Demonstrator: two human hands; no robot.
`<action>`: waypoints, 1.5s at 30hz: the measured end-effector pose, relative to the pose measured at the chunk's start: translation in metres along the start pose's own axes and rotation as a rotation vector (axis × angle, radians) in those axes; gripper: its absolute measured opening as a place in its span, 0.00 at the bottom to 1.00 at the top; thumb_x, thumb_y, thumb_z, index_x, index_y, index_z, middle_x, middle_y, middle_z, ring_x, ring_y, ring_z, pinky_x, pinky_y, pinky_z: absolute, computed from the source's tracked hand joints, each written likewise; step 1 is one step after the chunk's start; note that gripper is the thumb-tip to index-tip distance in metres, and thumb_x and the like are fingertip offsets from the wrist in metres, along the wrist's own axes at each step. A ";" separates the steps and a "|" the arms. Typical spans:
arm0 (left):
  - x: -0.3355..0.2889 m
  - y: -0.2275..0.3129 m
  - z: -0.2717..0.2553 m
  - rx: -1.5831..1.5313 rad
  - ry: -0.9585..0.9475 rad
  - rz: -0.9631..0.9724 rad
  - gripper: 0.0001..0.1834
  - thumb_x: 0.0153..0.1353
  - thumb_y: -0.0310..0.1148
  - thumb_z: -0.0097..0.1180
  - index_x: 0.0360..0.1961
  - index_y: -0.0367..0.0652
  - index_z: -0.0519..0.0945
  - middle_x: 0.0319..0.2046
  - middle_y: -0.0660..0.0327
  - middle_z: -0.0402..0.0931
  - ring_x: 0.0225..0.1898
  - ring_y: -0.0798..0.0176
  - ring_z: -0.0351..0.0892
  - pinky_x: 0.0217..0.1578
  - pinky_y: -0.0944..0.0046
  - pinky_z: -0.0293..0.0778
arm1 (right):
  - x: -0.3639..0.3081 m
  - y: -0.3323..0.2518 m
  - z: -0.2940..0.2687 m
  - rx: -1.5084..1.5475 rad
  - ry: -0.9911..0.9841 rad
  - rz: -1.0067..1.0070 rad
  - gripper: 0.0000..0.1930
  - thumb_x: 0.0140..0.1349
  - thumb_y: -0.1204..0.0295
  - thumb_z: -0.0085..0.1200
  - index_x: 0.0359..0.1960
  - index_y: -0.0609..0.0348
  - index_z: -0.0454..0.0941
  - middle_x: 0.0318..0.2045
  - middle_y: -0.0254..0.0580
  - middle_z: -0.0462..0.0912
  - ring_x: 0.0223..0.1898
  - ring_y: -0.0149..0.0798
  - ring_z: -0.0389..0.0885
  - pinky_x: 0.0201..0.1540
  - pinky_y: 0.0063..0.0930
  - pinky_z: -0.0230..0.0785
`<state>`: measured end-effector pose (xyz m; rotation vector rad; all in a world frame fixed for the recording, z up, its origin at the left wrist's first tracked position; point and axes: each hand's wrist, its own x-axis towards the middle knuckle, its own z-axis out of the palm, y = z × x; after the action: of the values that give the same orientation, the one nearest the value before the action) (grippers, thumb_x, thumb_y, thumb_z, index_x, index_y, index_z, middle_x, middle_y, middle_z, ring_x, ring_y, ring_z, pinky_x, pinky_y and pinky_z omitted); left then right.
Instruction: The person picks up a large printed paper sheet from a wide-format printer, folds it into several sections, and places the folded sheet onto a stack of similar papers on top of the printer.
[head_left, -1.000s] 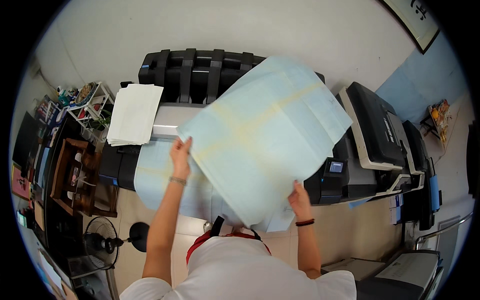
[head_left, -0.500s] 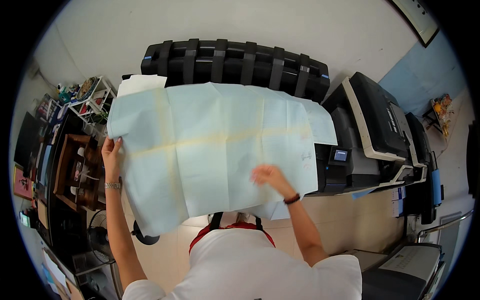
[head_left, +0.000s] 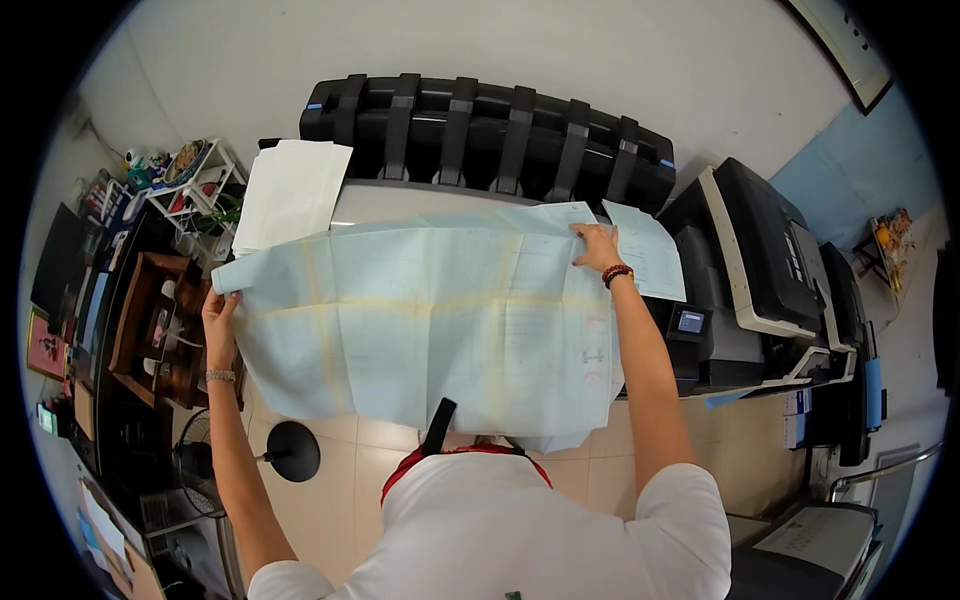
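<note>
A large pale-blue paper sheet (head_left: pixel 390 350) with fold creases and yellowish tape-like bands stretches in front of me, its near edge hanging close to my waist. At its left edge, my left hand (head_left: pixel 220 308) is closed with the thumb on top, pinching the sheet near a turned-over corner. My right hand (head_left: pixel 598 246) reaches to the far right corner with bent fingers closed on the paper there. Faint drawing lines and small reddish marks show along the right part. The sheet's underside is hidden.
A wide black large-format machine with straps (head_left: pixel 480 130) stands against the wall. White papers (head_left: pixel 292 195) lie at far left, another bluish sheet (head_left: pixel 650 250) at right. A printer-scanner (head_left: pixel 770 240) is on the right; a fan (head_left: pixel 200 460) and round black base (head_left: pixel 293 452) stand lower left.
My right hand has gone from the sheet's near middle to its far right corner. The sheet's far edge has come nearer, uncovering more of the machine and the white papers.
</note>
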<state>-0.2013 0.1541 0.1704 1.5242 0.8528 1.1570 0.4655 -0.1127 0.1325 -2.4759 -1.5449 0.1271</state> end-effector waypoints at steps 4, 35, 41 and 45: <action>0.002 -0.003 -0.003 -0.012 0.002 -0.026 0.13 0.65 0.29 0.56 0.51 0.40 0.78 0.45 0.70 0.79 0.45 0.75 0.73 0.50 0.71 0.67 | 0.003 0.013 0.004 -0.012 -0.017 -0.021 0.14 0.38 0.67 0.73 0.30 0.50 0.85 0.33 0.34 0.82 0.48 0.42 0.76 0.68 0.59 0.41; -0.039 -0.167 -0.078 -0.108 0.065 -0.486 0.12 0.66 0.39 0.55 0.44 0.44 0.79 0.35 0.70 0.78 0.34 0.74 0.74 0.37 0.68 0.72 | -0.205 -0.010 0.062 0.347 0.292 -0.126 0.13 0.46 0.84 0.60 0.35 0.61 0.78 0.42 0.45 0.82 0.46 0.50 0.79 0.50 0.37 0.72; -0.049 -0.179 -0.073 -0.211 0.188 -0.707 0.39 0.65 0.61 0.46 0.68 0.46 0.61 0.66 0.55 0.60 0.65 0.54 0.61 0.62 0.49 0.59 | -0.213 -0.011 0.098 0.427 0.230 0.055 0.29 0.53 0.63 0.67 0.56 0.58 0.73 0.61 0.55 0.68 0.63 0.54 0.64 0.64 0.48 0.57; -0.068 -0.159 -0.048 -0.120 0.167 -0.830 0.51 0.57 0.72 0.45 0.72 0.49 0.52 0.72 0.55 0.46 0.72 0.48 0.47 0.66 0.41 0.48 | -0.214 -0.035 0.119 0.394 0.167 0.309 0.45 0.53 0.45 0.63 0.67 0.58 0.62 0.70 0.57 0.53 0.72 0.56 0.46 0.68 0.64 0.32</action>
<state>-0.2614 0.1453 0.0015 0.8246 1.3305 0.6935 0.3172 -0.2729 0.0154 -2.3164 -0.9552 0.2419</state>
